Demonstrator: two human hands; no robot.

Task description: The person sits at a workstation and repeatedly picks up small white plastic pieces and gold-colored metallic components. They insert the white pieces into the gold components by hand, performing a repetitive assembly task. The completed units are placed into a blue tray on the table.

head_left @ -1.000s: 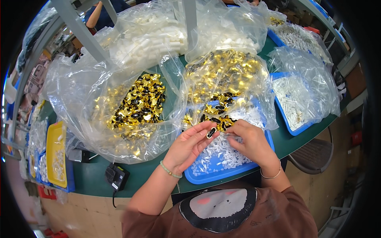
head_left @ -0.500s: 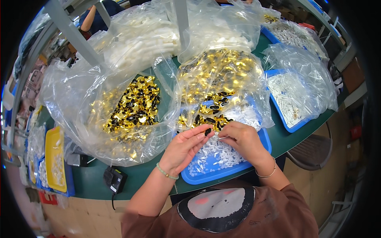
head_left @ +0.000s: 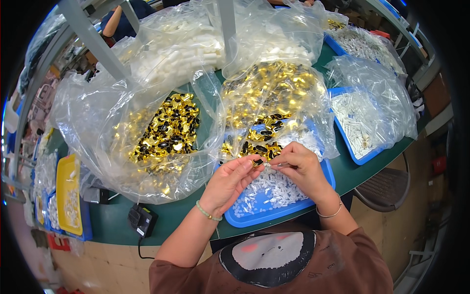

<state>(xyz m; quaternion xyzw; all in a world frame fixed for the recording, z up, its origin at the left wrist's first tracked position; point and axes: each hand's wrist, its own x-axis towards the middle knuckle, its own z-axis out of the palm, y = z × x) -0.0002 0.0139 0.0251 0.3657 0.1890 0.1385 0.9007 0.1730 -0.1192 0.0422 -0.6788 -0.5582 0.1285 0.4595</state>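
Observation:
Over the near blue tray [head_left: 267,218], my left hand [head_left: 230,179] pinches a small gold-and-black part [head_left: 257,162] between thumb and fingers. My right hand [head_left: 302,165] is closed just to its right, thumb and forefinger together around something small and pale that I cannot make out. Small white plastic pieces [head_left: 274,191] fill the tray below both hands. Beyond my fingertips, more gold-and-black parts [head_left: 262,132] spill from a clear plastic bag [head_left: 316,105] lying over the tray's far side.
At left, another clear bag [head_left: 83,122] holds a heap of gold-and-black parts [head_left: 169,127]. White pieces sit in the right blue tray [head_left: 360,159] and the yellow tray [head_left: 63,196]. A black adapter [head_left: 142,220] lies near the table edge. Grey posts [head_left: 93,39] rise behind.
The part in my left hand has turned and shows gold beside the black. My right hand has risen slightly, still closed. A white piece has appeared in the yellow tray's upper end.

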